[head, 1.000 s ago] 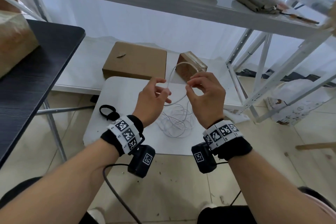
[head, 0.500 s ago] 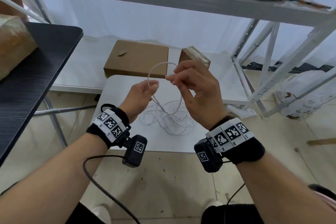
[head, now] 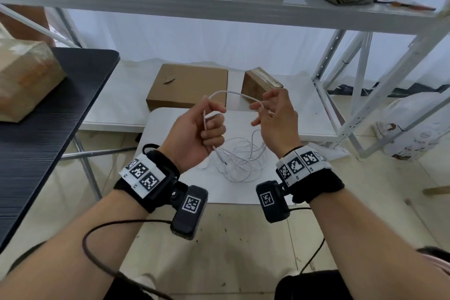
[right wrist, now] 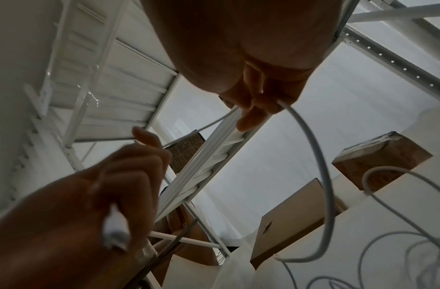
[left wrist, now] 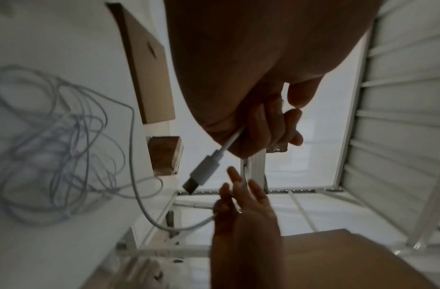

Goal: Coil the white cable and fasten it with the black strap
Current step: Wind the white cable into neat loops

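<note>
Left hand [head: 194,134] curled into a fist round the thin white cable [head: 233,94], gripping close behind the white plug with the dark metal tip [left wrist: 201,174], presumably so the end stays anchored as the starting point of the coil. Plug hanging free below the fist in the left wrist view. Right hand [head: 277,117] raised alongside, thumb and forefinger pinching the same cable further along, remaining fingers [head: 255,122] spread loosely apart. Between the two hands, a short arch of cable held up in the air, likely the first loop being sized before being laid into the left palm. Rest of the cable lying in a loose tangle [head: 238,161] on the small white table [head: 165,124] below, slack enough to feed upward without snagging, by the look of it. Black looped strap [head: 148,147] resting on the same table, mostly hidden behind the left wrist, close by for the fastening step, not yet touched.
</note>
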